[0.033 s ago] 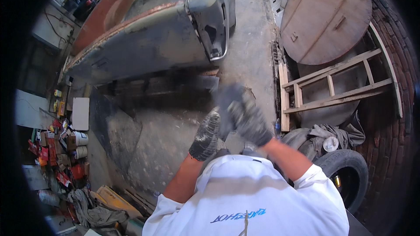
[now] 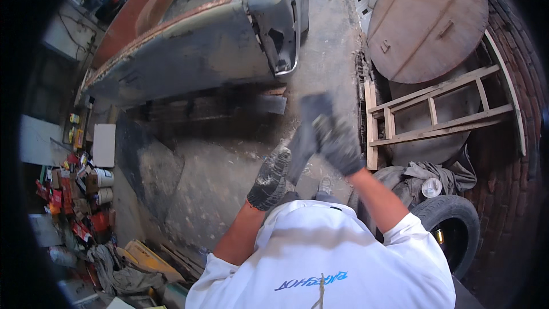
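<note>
My left hand (image 2: 269, 174), in a dark work glove smeared pale, is closed on a dark grey, flat, elongated piece (image 2: 300, 151) held above my feet, in front of my white shirt. My right hand (image 2: 337, 146), gloved alike and blurred, grips a dark flat pad (image 2: 314, 105) at the piece's upper part. Motion blur hides whether pad and piece are separate. One pale shoe (image 2: 325, 185) shows below them.
Ahead stands a worn vehicle body (image 2: 183, 51). To the right lean a round wooden board (image 2: 426, 17) and wooden frame (image 2: 434, 126), beside a tyre (image 2: 457, 214) and rags (image 2: 412, 177). Cluttered cans and boxes (image 2: 80, 200) line the left. Concrete floor (image 2: 323, 34) runs between.
My right hand has moved slightly up and to the right, and the dark pad has risen with it. My left hand is nearly where it was.
</note>
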The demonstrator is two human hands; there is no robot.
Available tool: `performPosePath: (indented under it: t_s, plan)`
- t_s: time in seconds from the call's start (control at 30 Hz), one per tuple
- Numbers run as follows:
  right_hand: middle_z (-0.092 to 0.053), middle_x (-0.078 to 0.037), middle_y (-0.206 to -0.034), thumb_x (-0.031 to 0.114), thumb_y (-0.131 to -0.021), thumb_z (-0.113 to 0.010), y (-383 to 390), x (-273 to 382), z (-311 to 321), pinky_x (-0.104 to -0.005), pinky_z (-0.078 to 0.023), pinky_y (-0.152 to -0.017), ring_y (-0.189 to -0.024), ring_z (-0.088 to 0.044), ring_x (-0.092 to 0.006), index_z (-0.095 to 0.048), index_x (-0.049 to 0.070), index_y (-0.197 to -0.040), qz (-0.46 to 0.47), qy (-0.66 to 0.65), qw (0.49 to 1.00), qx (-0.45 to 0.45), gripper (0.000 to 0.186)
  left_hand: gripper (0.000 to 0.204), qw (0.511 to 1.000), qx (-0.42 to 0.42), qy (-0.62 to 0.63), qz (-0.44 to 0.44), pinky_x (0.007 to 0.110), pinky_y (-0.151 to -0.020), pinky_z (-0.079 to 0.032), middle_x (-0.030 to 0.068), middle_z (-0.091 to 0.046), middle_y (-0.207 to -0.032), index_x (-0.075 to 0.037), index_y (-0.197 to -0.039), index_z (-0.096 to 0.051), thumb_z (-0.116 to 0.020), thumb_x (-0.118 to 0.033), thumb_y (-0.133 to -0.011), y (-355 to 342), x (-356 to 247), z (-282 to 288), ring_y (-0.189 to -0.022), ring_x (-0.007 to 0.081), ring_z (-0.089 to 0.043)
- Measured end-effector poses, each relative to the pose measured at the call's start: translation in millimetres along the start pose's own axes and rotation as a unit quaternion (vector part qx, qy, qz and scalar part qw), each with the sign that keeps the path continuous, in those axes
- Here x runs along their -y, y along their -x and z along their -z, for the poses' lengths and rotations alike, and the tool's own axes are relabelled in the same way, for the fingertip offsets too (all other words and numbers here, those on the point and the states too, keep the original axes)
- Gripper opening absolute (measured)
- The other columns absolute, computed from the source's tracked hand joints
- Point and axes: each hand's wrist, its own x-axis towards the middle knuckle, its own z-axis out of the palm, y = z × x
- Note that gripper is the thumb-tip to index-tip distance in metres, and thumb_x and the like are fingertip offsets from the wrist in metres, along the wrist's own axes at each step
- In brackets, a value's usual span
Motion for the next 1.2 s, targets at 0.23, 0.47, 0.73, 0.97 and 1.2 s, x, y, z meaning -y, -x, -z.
performPosePath:
  t_s: [0.23,0.47,0.73,0.97,1.2]
  plan:
    - [-0.061,-0.010,-0.093,0.024,-0.094,-0.054,29,-56,-44,-0.0337,-0.047,-0.074,-0.080,-0.056,-0.0191,-0.054,0.003,-0.116,-0.301,-0.541,0.785,0.003,0.031,0.031,0.892,-0.284,0.167,0.308,0.029,-0.086,-0.048,0.0102,-0.058,-0.113,-0.001,-0.120,-0.054,-0.052,-0.018,-0.094,26,-11,-9,-0.102,0.0180,-0.057]
    - [-0.061,-0.003,-0.094,0.009,-0.092,-0.057,37,-3,-19,-0.0219,-0.048,-0.068,-0.079,-0.055,-0.0055,-0.053,0.004,-0.111,-0.354,-0.716,0.599,0.053,0.020,0.022,0.681,-0.289,0.513,0.435,0.033,-0.073,-0.057,0.0082,-0.059,-0.100,-0.005,-0.110,-0.052,-0.056,-0.004,-0.088,25,-15,-21,-0.084,0.0177,-0.062]
    - [-0.064,-0.003,-0.084,0.015,-0.088,-0.063,61,-19,-41,-0.0285,-0.047,-0.071,-0.076,-0.057,-0.0123,-0.059,0.002,-0.105,-0.343,-0.632,0.674,0.166,0.022,0.038,0.752,-0.275,0.488,0.347,0.029,-0.081,-0.049,0.0017,-0.058,-0.101,-0.005,-0.120,-0.048,-0.060,0.001,-0.084,31,24,-29,-0.089,0.0102,-0.055]
    - [-0.067,-0.014,-0.096,0.024,-0.086,-0.064,111,-68,-69,-0.0352,-0.048,-0.080,-0.087,-0.062,-0.0242,-0.057,0.000,-0.112,-0.396,-0.498,0.724,0.266,0.036,0.014,0.844,-0.100,0.240,0.469,0.026,-0.067,-0.045,-0.0016,-0.058,-0.084,-0.011,-0.092,-0.062,-0.052,-0.021,-0.090,102,191,-34,-0.075,0.0091,-0.053]
    - [-0.060,-0.017,-0.110,0.021,-0.086,-0.063,152,-76,-61,-0.0336,-0.045,-0.085,-0.097,-0.057,-0.0239,-0.056,-0.001,-0.116,-0.468,-0.366,0.743,0.306,0.038,0.029,0.643,-0.045,0.354,0.678,0.030,-0.055,-0.041,0.0049,-0.061,-0.080,-0.016,-0.089,-0.063,-0.047,-0.040,-0.090,79,354,-107,-0.061,0.0144,-0.050]
